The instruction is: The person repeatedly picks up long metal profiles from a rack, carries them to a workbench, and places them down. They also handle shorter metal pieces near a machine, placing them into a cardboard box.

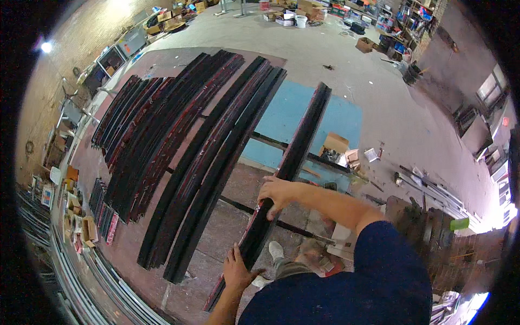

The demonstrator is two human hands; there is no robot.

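Observation:
A long black bar or profile with red-and-white marking along its left side runs diagonally in front of me. My right hand grips it around its middle, fingers over the left edge and thumb on the near side. Nearer to my body, my left hand spans the same bar, fingers along its left side and thumb at its right. Dark crossbars lie beneath it. To the left, apart from it, lie two rows of similar black bars. Whether the held bar is one piece or several stacked is unclear.
Larger stacks of black bars spread farther left. An open cardboard box sits right of the bar on a blue floor patch. Metal tubes lie at right, long pipes at lower left. My shoe is close by.

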